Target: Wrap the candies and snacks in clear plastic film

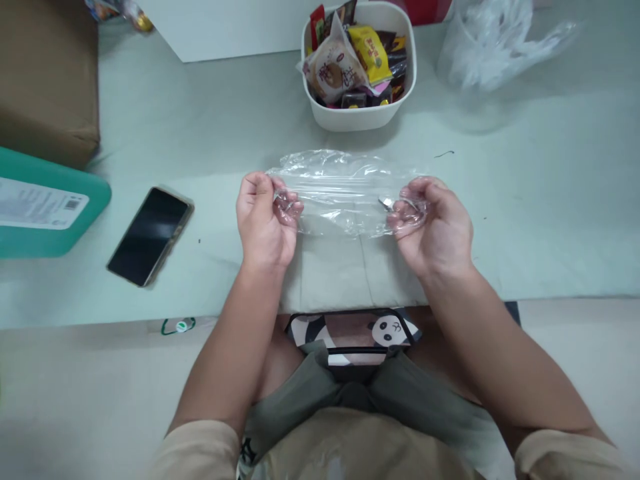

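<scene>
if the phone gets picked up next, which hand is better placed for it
Probably the left hand: the phone lies on that side, well away from the right hand. Both hold the clear plastic bag, so the left would likely have to let go first.

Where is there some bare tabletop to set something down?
The widest bare patch of table is right of the right hand, below the crumpled plastic. A narrower strip separates the phone and left hand. It's crowded far left, by the cardboard box and green box, and behind the clear bag.
</scene>
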The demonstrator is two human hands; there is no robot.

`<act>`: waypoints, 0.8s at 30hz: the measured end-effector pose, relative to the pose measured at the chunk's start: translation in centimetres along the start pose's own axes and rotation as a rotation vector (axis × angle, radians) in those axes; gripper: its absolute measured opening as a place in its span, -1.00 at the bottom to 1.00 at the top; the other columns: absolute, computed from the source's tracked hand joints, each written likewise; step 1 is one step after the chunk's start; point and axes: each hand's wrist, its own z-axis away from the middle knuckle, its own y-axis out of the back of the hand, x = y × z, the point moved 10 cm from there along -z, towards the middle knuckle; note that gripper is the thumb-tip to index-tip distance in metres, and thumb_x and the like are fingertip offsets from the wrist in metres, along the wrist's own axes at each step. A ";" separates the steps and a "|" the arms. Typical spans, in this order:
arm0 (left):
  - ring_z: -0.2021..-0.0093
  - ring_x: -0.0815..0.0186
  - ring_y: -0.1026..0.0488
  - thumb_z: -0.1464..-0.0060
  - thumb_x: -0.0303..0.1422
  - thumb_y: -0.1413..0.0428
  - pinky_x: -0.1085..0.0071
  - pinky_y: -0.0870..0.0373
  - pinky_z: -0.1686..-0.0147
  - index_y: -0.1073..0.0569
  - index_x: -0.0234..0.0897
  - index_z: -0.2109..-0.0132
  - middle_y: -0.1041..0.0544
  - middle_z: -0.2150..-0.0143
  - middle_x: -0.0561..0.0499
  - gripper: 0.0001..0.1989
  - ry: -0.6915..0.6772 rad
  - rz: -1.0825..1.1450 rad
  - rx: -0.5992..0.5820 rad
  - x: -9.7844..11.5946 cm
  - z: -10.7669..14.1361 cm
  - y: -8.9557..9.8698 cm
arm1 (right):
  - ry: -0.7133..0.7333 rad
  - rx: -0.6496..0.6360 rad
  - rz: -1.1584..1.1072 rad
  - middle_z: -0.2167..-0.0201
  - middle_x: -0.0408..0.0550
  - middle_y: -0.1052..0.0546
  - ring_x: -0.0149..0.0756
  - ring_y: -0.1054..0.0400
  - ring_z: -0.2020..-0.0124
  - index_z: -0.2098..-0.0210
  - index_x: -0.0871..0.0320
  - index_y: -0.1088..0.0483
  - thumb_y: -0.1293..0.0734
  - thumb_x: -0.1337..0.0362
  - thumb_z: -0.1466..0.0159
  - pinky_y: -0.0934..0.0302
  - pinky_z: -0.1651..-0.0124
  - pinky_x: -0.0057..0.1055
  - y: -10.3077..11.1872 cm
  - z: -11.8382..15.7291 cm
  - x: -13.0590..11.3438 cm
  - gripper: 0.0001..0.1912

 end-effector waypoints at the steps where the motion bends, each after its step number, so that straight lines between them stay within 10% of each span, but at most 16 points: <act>1: 0.57 0.57 -0.32 -0.37 -0.39 -0.08 0.66 -0.27 0.60 -0.29 -0.18 0.36 -0.40 0.45 0.15 -0.73 0.020 0.003 0.021 0.1 0.0 0.3 | -0.004 -0.003 0.007 0.37 -0.17 -0.40 -0.47 -0.33 0.48 0.34 0.06 -0.30 -0.37 0.16 -0.15 -0.27 0.48 -0.50 0.0 -0.1 0.0 -0.83; 10: 0.66 0.58 0.05 -0.23 -0.01 -0.22 0.47 0.32 0.65 -0.27 -0.10 0.22 -0.41 0.44 0.19 -0.64 0.005 -0.202 -0.088 1.1 -0.1 0.7 | -0.183 -0.245 0.419 0.60 -0.18 -0.37 -0.44 -0.28 0.58 0.43 0.12 -0.48 -0.49 0.00 -0.13 -0.28 0.52 -0.45 -2.3 1.2 1.5 -0.68; 17: 0.47 0.49 -0.15 -0.31 -0.04 -0.15 0.45 0.09 0.51 -0.33 -0.14 0.22 -0.18 0.50 0.13 -0.70 -0.144 -0.472 -0.055 3.5 -1.6 2.0 | -0.307 -0.264 0.360 0.50 0.00 -0.56 -0.31 -0.44 0.57 0.43 0.20 -0.55 -0.43 0.02 -0.11 -0.26 0.60 -0.43 -1.9 1.4 2.3 -0.67; 21: 0.05 0.42 -0.41 -0.36 -0.31 -0.10 0.40 -0.27 0.12 -0.30 -0.17 0.24 -0.37 0.28 0.12 -0.83 -0.581 -0.502 0.208 8.4 0.8 3.1 | -0.241 -0.261 0.298 0.45 -0.04 -0.60 -0.35 -0.46 0.53 0.32 0.16 -0.59 -0.40 -0.05 -0.16 -0.30 0.54 -0.46 -2.2 1.2 2.1 -0.62; 24: -0.01 0.22 -0.43 -0.23 -0.11 -0.19 0.18 -0.27 -0.12 -0.40 -0.11 0.29 -0.42 0.24 0.09 -0.76 -0.890 -0.724 -0.065 7.8 4.3 -1.6 | -0.201 -0.265 0.284 0.41 -0.07 -0.61 -0.35 -0.48 0.46 0.21 0.11 -0.60 -0.39 -0.13 -0.20 -0.33 0.47 -0.46 -2.6 1.2 2.2 -0.56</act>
